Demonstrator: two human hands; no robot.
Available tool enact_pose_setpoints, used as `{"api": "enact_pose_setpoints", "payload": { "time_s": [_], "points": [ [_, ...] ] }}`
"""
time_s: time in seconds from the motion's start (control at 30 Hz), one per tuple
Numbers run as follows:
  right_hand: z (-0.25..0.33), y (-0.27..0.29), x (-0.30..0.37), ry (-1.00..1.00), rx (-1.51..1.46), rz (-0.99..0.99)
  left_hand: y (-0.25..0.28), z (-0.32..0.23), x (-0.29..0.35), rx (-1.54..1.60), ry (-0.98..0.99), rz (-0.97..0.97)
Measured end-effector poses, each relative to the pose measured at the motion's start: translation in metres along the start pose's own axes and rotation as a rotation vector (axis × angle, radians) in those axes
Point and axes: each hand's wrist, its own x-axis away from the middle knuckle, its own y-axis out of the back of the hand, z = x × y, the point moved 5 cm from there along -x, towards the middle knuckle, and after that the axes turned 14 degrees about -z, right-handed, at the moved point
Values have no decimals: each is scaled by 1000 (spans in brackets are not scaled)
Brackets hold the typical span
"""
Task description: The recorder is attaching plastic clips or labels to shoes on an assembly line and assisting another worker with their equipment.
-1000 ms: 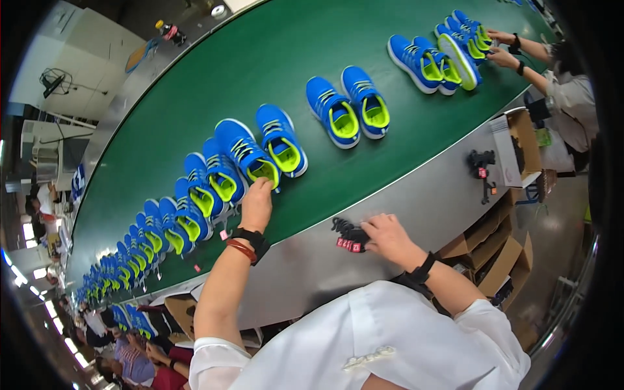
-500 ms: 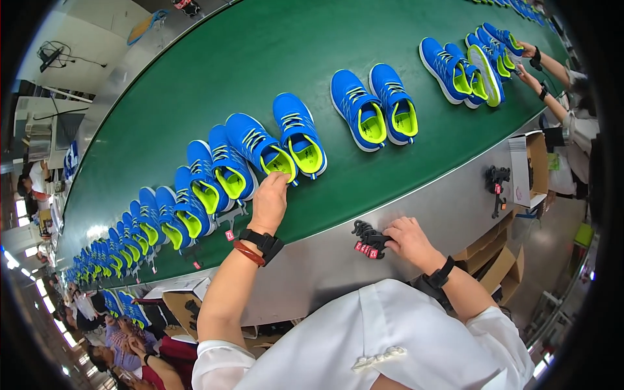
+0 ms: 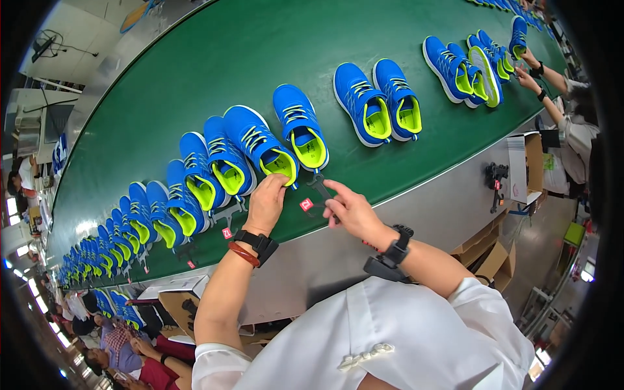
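My left hand (image 3: 264, 205) pinches the heel of a blue sports shoe (image 3: 246, 133) with a lime-green lining. Another blue shoe (image 3: 294, 107) stands just to its right, heel toward me. Between the fingers of my right hand (image 3: 356, 211) is a black plastic shoe hanger (image 3: 318, 186), its upper end at the heel of that right-hand shoe; whether it is hooked in, I cannot tell. A small red tag (image 3: 306, 205) hangs by the hanger. More hangers (image 3: 224, 213) with red tags stick out from shoes to the left.
A long row of matching shoes (image 3: 146, 208) runs left along the green belt (image 3: 195, 78). A separate pair (image 3: 377, 104) stands to the right. Farther right, a co-worker's hands (image 3: 530, 71) handle a shoe. Black hangers (image 3: 496, 179) lie on the metal edge, near a cardboard box (image 3: 534, 166).
My right hand has moved up and left from the hanger pile on the metal edge, bringing a hanger to the shoe's heel. My left hand stays at its heel. The co-worker has raised a shoe.
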Motion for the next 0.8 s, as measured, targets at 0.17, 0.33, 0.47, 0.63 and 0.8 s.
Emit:
{"api": "enact_pose_setpoints", "payload": {
  "time_s": [0.17, 0.33, 0.47, 0.63, 0.8],
  "points": [
    [-30, -34, -15, -68, -114, 19, 2, 11, 8, -38, -14, 25],
    [-64, -57, -14, -241, -613, 137, -2, 38, 11, -53, -28, 135],
    [-37, -67, -28, 168, -73, 281, 0, 29, -3, -22, -131, 140],
    [-11, -63, -62, 305, 90, 299, 17, 9, 8, -214, -81, 337],
    [4, -70, -64, 574, 351, 130, 16, 0, 4, -362, -226, 467]
  ]
}}
